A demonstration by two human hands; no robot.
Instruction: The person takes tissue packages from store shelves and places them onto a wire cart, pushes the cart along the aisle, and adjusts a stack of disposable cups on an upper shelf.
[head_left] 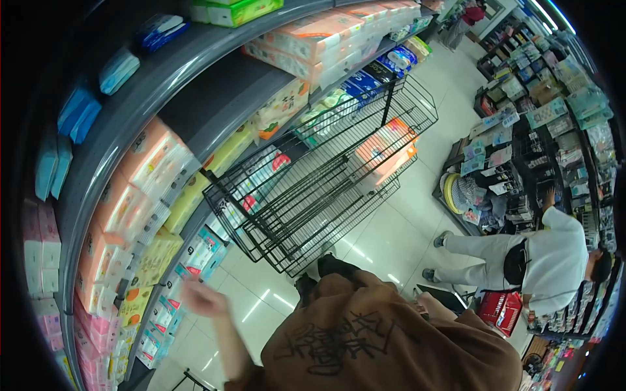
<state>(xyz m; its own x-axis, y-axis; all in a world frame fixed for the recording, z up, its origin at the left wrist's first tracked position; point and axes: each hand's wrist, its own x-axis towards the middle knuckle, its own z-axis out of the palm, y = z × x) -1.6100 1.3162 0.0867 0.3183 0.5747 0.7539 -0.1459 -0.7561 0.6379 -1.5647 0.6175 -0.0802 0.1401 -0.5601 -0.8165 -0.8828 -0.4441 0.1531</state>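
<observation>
My left hand (203, 300) is raised beside the lower shelf, near white and teal tissue packs (176, 306). Motion blurs its fingers, so its grip is unclear. Low in front of my body, my right hand (427, 305) holds a dark flat object (445, 297) by its edge. A black wire cart (306, 189) stands in front of me, touched by neither hand. An orange-and-white pack (385, 151) lies inside the cart at its far end.
Shelves (202, 72) of tissue packs curve along the left. Tiled floor (378, 241) runs between them and the display racks (521, 143) at right. A person in white (554, 260) stands by those racks near a red basket (501, 311). Another person (464, 21) is farther off.
</observation>
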